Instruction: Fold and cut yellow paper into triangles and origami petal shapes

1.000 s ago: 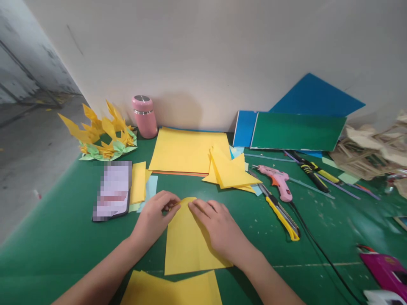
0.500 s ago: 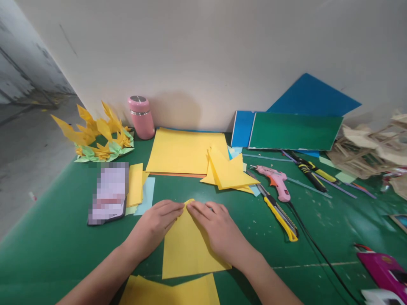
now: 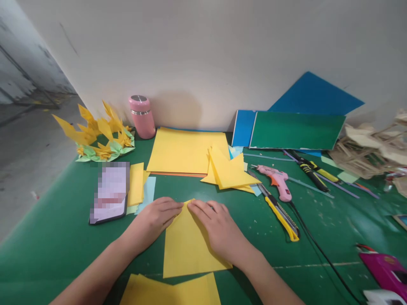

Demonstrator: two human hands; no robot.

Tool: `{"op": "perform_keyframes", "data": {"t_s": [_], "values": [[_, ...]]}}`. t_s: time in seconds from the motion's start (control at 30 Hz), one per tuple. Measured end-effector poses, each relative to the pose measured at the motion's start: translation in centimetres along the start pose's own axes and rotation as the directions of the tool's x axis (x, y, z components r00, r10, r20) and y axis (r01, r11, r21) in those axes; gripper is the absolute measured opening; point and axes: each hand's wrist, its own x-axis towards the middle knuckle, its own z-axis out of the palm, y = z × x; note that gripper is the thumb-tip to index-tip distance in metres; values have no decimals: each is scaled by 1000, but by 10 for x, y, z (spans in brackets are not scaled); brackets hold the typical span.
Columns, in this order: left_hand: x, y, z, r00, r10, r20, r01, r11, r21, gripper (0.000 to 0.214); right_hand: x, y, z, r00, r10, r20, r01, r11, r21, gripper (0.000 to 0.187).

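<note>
A yellow sheet of paper (image 3: pixel 193 250) lies on the green table, its top narrowing to a folded point. Fingers of my left hand (image 3: pixel 157 218) press together on its upper left edge, with the thumb side along the paper. From the other side, my right hand (image 3: pixel 219 224) bears down on the upper right edge, its fingertips close to the left ones near the tip. The paper under both hands is hidden. Below it lies another yellow piece (image 3: pixel 171 292) with a notched top edge, cut off by the frame.
Ahead are a stack of yellow sheets (image 3: pixel 178 152) and cut yellow pieces (image 3: pixel 229 171). A utility knife (image 3: pixel 281 216), a pink glue gun (image 3: pixel 276 180) with its cord and pliers (image 3: pixel 310 173) lie right. Left are a phone (image 3: pixel 112 190), a paper crown (image 3: pixel 101 135) and a pink flask (image 3: pixel 142 118).
The hands and the folded sheet stay almost in place. My left hand's fingers have shifted very slightly along the upper left edge; the whole view has moved a little.
</note>
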Motion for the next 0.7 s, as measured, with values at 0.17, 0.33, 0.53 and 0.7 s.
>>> {"op": "perform_keyframes", "data": {"t_s": [0.17,0.33,0.53,0.7], "values": [[-1,0,0,1000,10,24,-10,1000,-6,32,1,-1,-2,1000,13,28,-13,1000,-12,65],[-5,-3,2,999,-7,43,8,1000,-8,29,3,-3,-3,997,39,69,-35,998,-54,68],[-6,-2,1,999,17,32,-16,999,-28,28,3,-3,-4,997,41,69,-37,998,-56,67],[-2,-1,-3,999,35,42,-34,999,-42,28,3,-2,-4,996,44,76,-39,997,-64,67]]}}
